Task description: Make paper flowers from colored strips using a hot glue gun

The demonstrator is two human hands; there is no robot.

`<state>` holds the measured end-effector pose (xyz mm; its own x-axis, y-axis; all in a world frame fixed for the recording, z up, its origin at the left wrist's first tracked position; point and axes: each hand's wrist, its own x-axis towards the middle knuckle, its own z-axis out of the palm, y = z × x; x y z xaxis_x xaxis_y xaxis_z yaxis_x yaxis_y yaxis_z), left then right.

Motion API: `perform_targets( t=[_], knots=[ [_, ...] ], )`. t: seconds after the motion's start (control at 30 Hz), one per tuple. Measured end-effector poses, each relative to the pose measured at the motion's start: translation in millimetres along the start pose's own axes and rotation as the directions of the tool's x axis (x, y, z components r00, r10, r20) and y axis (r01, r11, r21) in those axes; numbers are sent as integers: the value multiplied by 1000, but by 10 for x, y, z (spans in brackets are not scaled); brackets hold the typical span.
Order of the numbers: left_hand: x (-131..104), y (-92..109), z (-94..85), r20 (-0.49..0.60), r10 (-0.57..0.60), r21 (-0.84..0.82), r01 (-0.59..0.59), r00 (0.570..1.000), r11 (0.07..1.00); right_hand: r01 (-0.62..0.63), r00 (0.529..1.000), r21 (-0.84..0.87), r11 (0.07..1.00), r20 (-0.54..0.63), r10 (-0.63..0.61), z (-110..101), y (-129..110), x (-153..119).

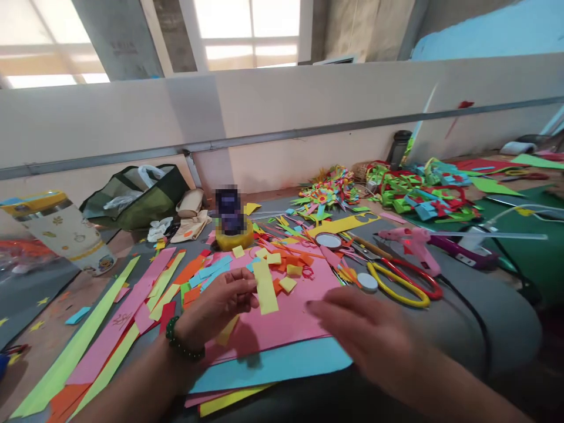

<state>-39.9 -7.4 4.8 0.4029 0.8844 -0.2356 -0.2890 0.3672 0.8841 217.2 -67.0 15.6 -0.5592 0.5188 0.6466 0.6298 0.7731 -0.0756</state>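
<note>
Between the thumb and fingers of my left hand (229,296) is a small pale-yellow paper strip (266,288), held upright above the pink sheet (293,320). A dark green bead bracelet (176,341) circles that wrist. My right hand (374,329), smeared by motion, hovers over the right side of the pink sheet, apart from the strip; whether its fingers hold anything is hidden. Small yellow squares (288,285) and orange pieces (291,259) lie just beyond the strip. Under the pink sheet, a blue sheet (282,364) sticks out at the front.
To the right lie red-and-yellow-handled scissors (399,285) and a pink glue gun (409,241) with a black cord. Long paper strips (118,329) cover the left side. Behind stand a roll of yellow tape (235,238), colourful paper decorations (330,191) and a tilted tumbler (66,235).
</note>
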Motion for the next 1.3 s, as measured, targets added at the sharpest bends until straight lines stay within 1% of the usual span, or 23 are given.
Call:
perform_targets(
  t=[0.03, 0.07, 0.1, 0.13, 0.23, 0.33, 0.5, 0.6, 0.67, 0.7, 0.73, 0.77, 0.8, 0.83, 0.87, 0.9, 0.97, 1.1, 1.17, 1.3],
  knots=[
    [-20, -33, 34, 26, -7, 9, 7, 1000, 1000, 54, 997, 23, 998, 54, -56, 120, -93, 96],
    [-38, -64, 63, 51, -12, 19, 11, 999, 1000, 102, 992, 54, 993, 65, -105, 217, -146, 173],
    [-52, -90, 85, 77, -16, 29, 14, 997, 999, 129, 989, 81, 988, 63, -134, 288, -166, 229],
    [-63, -110, 101, 98, -19, 35, 15, 995, 999, 132, 990, 112, 985, 36, -137, 336, -164, 268],
    [-79, -142, 113, 130, -24, 31, 20, 991, 999, 91, 996, 259, 962, -33, -86, 384, -113, 311],
    [-85, -144, 102, 121, -21, 21, 18, 992, 1000, 45, 999, 342, 939, -38, -34, 389, -78, 304],
    [-92, -133, 110, 128, -24, 5, 23, 991, 1000, 48, 999, 333, 942, -7, -48, 407, -50, 302],
    [-90, -138, 124, 130, -13, 10, 11, 991, 1000, 54, 999, 358, 932, -17, -52, 418, -58, 328],
    [-91, -150, 131, 119, 2, 21, -5, 993, 1000, -12, 999, 434, 901, -22, 24, 430, -77, 348],
    [-92, -157, 133, 107, 15, 35, -19, 994, 999, -85, 995, 481, 873, -11, 103, 438, -87, 357],
    [-94, -163, 137, 96, 30, 56, -35, 995, 998, -184, 979, 527, 830, 24, 202, 448, -92, 366],
    [-96, -168, 141, 85, 47, 82, -54, 995, 995, -295, 950, 570, 767, 87, 301, 458, -93, 375],
    [-98, -171, 147, 75, 67, 115, -76, 995, 991, -404, 907, 606, 686, 170, 385, 468, -87, 384],
    [-101, -171, 155, 67, 88, 153, -97, 994, 983, -497, 859, 631, 596, 257, 443, 479, -75, 392],
    [-103, -169, 164, 60, 105, 194, -115, 993, 974, -564, 814, 647, 513, 334, 475, 490, -59, 399],
    [-105, -165, 174, 57, 118, 234, -128, 991, 964, -605, 782, 661, 443, 390, 486, 502, -39, 406],
    [-111, -154, 192, 49, 142, 299, -150, 989, 942, -640, 747, 685, 349, 447, 492, 524, -2, 418],
    [-128, -145, 205, 51, 174, 332, -181, 983, 926, -670, 703, 697, 255, 486, 519, 560, 29, 425],
    [-133, -154, 202, 54, 175, 337, -183, 983, 924, -684, 688, 691, 235, 503, 524, 569, 29, 422],
    [-133, -172, 205, 73, 170, 338, -185, 983, 923, -707, 671, 670, 226, 536, 512, 574, 33, 419]
  ],
)
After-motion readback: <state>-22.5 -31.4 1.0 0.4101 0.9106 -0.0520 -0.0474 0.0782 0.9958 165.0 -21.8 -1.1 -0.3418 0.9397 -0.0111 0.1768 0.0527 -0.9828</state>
